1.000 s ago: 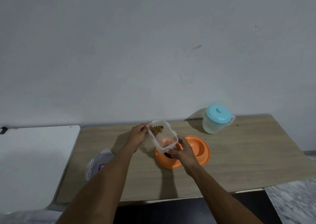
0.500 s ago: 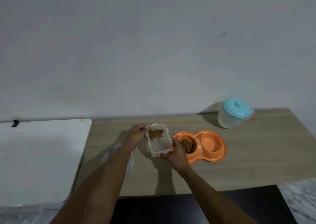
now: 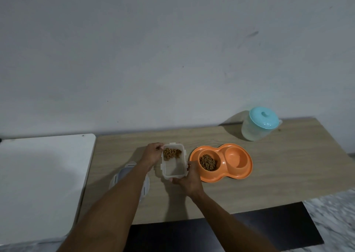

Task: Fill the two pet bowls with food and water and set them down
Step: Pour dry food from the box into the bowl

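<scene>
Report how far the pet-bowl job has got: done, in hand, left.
Done: the left well of the orange double bowl holds kibble. In hand: left hand and right hand hold the clear food container level beside it, some kibble inside. Left: the right well is empty, and the lidded jug stands apart behind it; water not yet poured.

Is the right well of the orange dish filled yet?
Looks empty: the right well of the orange dish shows only bare plastic, with no water visible. The left well holds kibble.
</scene>
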